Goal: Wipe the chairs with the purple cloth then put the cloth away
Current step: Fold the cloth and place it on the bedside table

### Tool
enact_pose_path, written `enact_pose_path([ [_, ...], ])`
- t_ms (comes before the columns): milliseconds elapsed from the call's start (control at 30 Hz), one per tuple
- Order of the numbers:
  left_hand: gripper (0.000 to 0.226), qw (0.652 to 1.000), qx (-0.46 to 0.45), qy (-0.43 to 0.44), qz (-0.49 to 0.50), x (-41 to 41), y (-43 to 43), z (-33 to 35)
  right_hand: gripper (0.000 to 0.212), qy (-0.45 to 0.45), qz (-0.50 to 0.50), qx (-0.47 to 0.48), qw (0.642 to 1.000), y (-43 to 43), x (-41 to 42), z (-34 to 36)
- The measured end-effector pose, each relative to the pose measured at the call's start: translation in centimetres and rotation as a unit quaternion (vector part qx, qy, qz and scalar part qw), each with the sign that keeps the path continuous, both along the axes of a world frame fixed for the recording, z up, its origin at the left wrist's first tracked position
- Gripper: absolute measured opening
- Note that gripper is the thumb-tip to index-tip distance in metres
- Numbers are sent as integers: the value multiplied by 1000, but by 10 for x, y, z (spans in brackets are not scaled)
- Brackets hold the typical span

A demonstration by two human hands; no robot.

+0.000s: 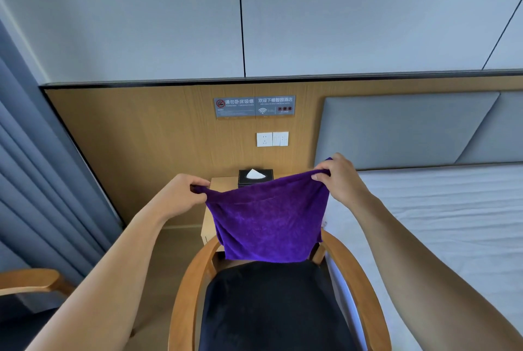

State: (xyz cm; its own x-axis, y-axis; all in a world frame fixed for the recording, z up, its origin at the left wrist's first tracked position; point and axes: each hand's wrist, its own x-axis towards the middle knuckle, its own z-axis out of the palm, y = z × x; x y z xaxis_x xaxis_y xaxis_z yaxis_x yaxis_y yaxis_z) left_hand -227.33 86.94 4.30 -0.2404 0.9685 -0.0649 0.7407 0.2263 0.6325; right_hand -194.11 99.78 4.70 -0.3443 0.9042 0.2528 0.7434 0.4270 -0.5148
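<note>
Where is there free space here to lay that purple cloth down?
The chair's black seat, between the wooden armrests, is bare. So is the white bed right of it. The bedside table is tight: a tissue box sits there, behind the cloth.

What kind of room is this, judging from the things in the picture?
Most likely a hotel room. A wall sign shows a no-smoking mark, a Wi-Fi symbol and a welcome line. A bed with a padded grey headboard stands beside a nightstand bearing a tissue box.

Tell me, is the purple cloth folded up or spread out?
Spread out: the purple cloth hangs flat, its top corners pinched apart by the left hand and right hand.
</note>
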Motion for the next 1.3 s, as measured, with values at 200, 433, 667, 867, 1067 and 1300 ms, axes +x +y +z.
enact_pose_path([
  [200,18,998,-33,28,-36,-4,-1,2,21,6,-19,10,1000,2,0,2],
  [433,42,993,73,94,24,3,3,8,26,-7,-58,1,998,-1,-3,4],
  [667,31,993,102,-20,54,49,11,27,29,7,-57,-59,997,-12,-27,11],
  [867,18,981,81,-176,-8,98,19,35,29,171,34,-187,967,-39,-61,29],
  [1067,33,952,59,-299,-12,117,22,40,16,181,160,-223,944,-54,-61,28],
  [1300,47,966,110,-217,-84,111,20,26,29,210,132,-129,960,-47,-49,24],
])
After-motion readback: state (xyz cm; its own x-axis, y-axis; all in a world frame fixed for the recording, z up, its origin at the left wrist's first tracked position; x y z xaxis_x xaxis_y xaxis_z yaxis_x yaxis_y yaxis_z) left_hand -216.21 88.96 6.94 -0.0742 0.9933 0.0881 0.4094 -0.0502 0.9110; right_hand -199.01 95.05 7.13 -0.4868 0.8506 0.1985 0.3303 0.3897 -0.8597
